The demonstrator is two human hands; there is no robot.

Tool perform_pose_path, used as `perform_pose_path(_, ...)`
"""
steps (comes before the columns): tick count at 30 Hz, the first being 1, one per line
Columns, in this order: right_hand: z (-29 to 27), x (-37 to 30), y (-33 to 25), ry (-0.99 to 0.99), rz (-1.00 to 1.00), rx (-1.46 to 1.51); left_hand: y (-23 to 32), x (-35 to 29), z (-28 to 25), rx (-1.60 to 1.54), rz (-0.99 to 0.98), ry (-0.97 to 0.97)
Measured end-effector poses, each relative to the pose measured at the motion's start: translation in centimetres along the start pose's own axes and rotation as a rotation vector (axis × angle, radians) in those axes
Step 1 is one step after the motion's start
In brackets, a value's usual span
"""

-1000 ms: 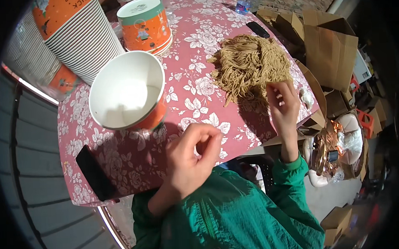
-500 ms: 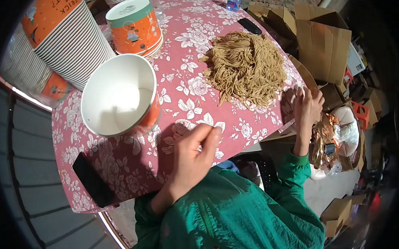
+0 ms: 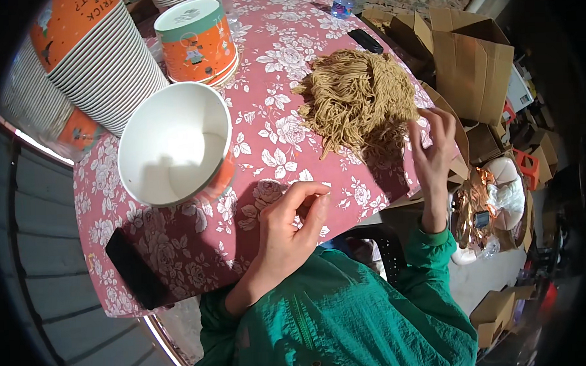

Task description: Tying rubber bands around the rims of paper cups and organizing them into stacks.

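Observation:
A heap of tan yarn-like cords (image 3: pixel 361 97) lies on the flowered pink tablecloth (image 3: pixel 275 135), right of centre. My right hand (image 3: pixel 436 149) is at the heap's right edge, its fingers bent but apart and nothing seen in them. Over the near part of the table is my left hand (image 3: pixel 288 225), thumb and forefinger drawn together; whatever is between them, if anything, is too small to make out. To its left a large paper tub (image 3: pixel 175 145), white inside and orange outside, has its open mouth turned toward me.
Tall nested paper tubs (image 3: pixel 105 60) stand at the back left, beside an upturned orange tub (image 3: pixel 198 44). A black phone-like slab (image 3: pixel 136 269) lies at the near left edge. Beyond are a dark case (image 3: pixel 365 41) and a bottle (image 3: pixel 342 6). Cardboard boxes (image 3: pixel 470 67) crowd the right side.
My right hand has moved left from beyond the table's edge to the cord heap, and its fingers have spread. My left hand has barely moved.

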State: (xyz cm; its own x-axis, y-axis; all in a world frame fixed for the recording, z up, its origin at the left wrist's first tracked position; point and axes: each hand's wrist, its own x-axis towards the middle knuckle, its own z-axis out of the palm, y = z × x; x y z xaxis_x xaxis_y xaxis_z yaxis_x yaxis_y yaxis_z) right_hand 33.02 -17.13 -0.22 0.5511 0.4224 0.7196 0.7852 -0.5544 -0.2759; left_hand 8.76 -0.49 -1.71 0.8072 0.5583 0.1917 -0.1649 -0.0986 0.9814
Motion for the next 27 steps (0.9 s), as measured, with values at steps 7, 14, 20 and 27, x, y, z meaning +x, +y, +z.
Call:
perform_pose_path(7, -2.4, 0.2, 4.0, 0.157, 0.067, -0.101, 2.8, 1.7, 1.9, 0.365, 0.274, -0.033)
perform_pose_path(14, -5.4, -3.8, 11.1, -0.189, 0.361, -0.576, 3.8, 3.8, 12.9, 0.985, 0.767, -0.44)
perform_pose_path(20, -2.1, -6.6, 14.4, 0.02, 0.093, -0.59, 0.6, 2.8, 13.8, 0.934, 0.681, -0.376)
perform_pose_path(27, -2.8, -6.8, 14.6, 0.013, 0.167, -0.519, -1.1, 3.6, 11.6, 0.954, 0.616, -0.212)
